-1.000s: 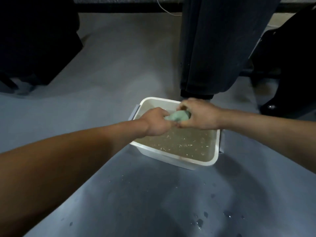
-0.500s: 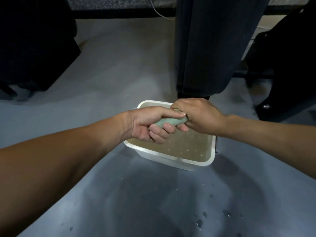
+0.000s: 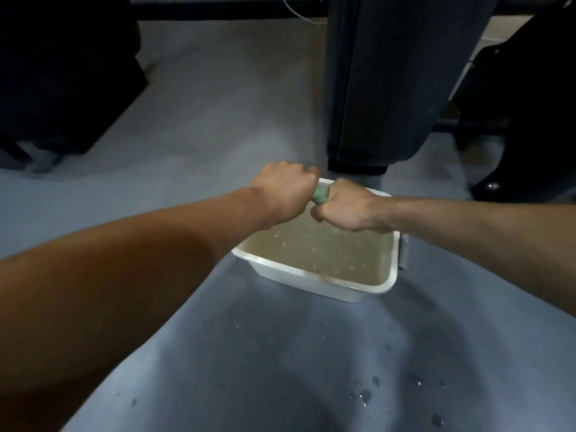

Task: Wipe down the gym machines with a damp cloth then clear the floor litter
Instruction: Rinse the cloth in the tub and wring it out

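I see 2 hands over the far end of the white tub (image 3: 314, 277) of murky water: left hand (image 3: 285, 190) and right hand (image 3: 346, 207) both clench the rolled green cloth (image 3: 321, 194), seemingly twisted. Droplets (image 3: 364, 395) spot the floor (image 3: 218, 120) near the tub.

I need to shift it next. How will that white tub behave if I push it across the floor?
The white tub looks nearly full of murky water, so probably heavy and apt to slosh. Droplets on the floor suggest it may slide easily.
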